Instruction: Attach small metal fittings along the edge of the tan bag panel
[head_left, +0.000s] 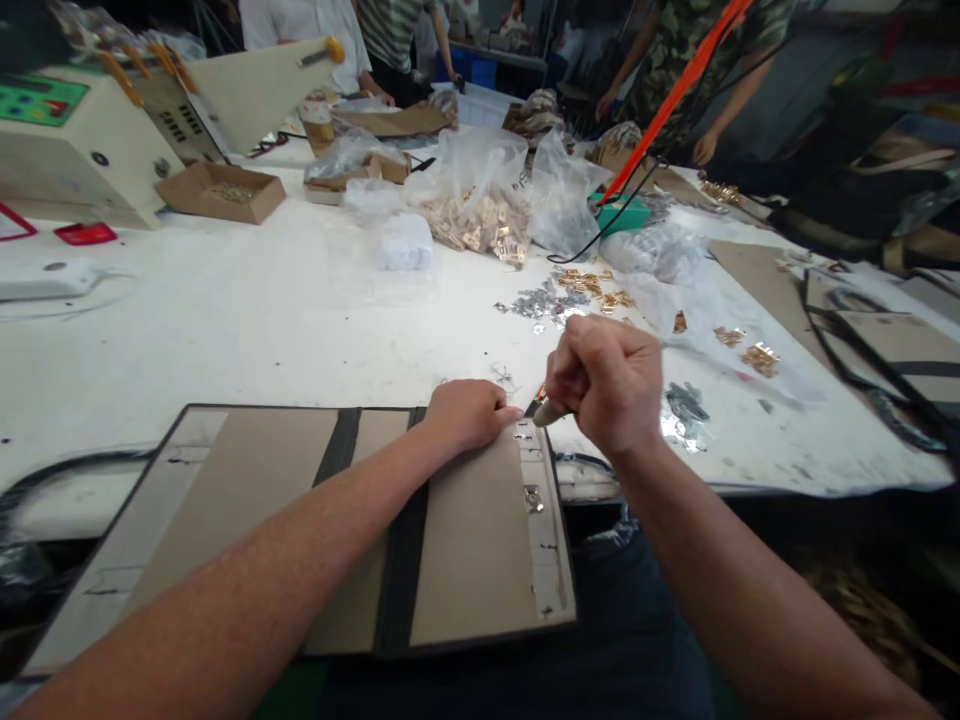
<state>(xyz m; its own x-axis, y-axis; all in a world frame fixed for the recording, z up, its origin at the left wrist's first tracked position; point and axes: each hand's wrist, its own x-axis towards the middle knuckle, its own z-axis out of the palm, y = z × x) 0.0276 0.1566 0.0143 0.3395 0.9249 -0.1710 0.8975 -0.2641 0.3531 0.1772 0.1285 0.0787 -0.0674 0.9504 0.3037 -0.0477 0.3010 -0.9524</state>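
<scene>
head view: folded-out board cover, tan panels edged in black, lying flat at the near edge of the white worktop and overhanging it toward the person. left hand pressed knuckles-down on the cover's upper edge, fingers curled in, its grip closed loosely with nothing seen inside it. right hand just beside the left, fisted, its grip tight round a small tool with a pale rounded end; the tool's tip meets the grey strip that runs down the cover's right panel. small metal clasp sitting on that strip, lower down, apart from the tool. beyond the hands: scattered silver and gold metal fittings loose on the worktop; clear plastic bags holding more gold fittings, near the middle. far left: cream machine with a green panel, and an open cardboard box just beside it. right side: flat brown board pieces and black straps. an orange cord slants down toward a green item near the bags. other persons stand at the far edge of the worktop; a hand of one rests there, well apart from the cover.
</scene>
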